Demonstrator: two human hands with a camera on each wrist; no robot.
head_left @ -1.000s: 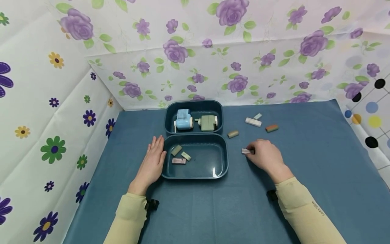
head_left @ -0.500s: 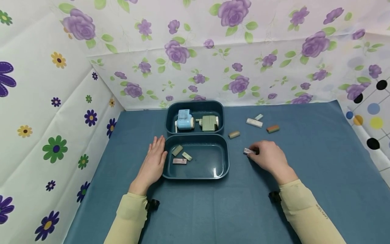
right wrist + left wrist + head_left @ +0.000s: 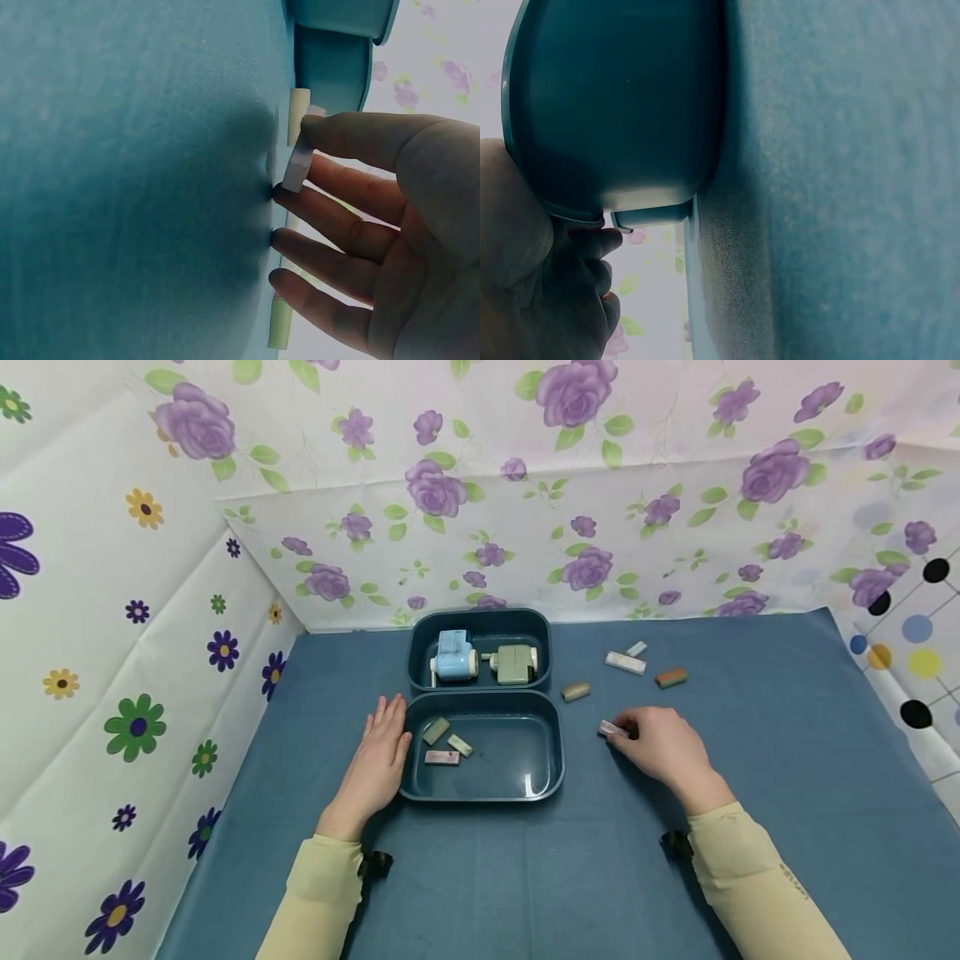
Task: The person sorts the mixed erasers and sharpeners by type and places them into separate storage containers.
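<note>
My right hand (image 3: 663, 743) pinches a pale pinkish eraser (image 3: 611, 727) between thumb and fingers, low over the blue cloth. In the right wrist view that eraser (image 3: 298, 165) is tilted, and the other fingers are spread with their tips near the cloth. My left hand (image 3: 371, 762) rests along the left rim of the front dark teal tray (image 3: 517, 797), fingers straight in the head view. Inside this tray are a green eraser (image 3: 436, 731), a pale one (image 3: 460, 745) and a pink one (image 3: 442, 758). In the left wrist view, the tray wall (image 3: 630, 97) stands beside the hand (image 3: 525, 270).
Behind stands a second teal tray (image 3: 480, 617) with a light blue crank pencil sharpener (image 3: 454, 656) and a green one (image 3: 513, 663). Loose on the cloth are a tan eraser (image 3: 576, 692), a white one (image 3: 626, 662), a small pale one (image 3: 636, 648) and an orange-green one (image 3: 671, 677).
My right hand has shifted slightly to the right with the eraser, whose angle has turned a little. The left hand keeps its place at the tray.
</note>
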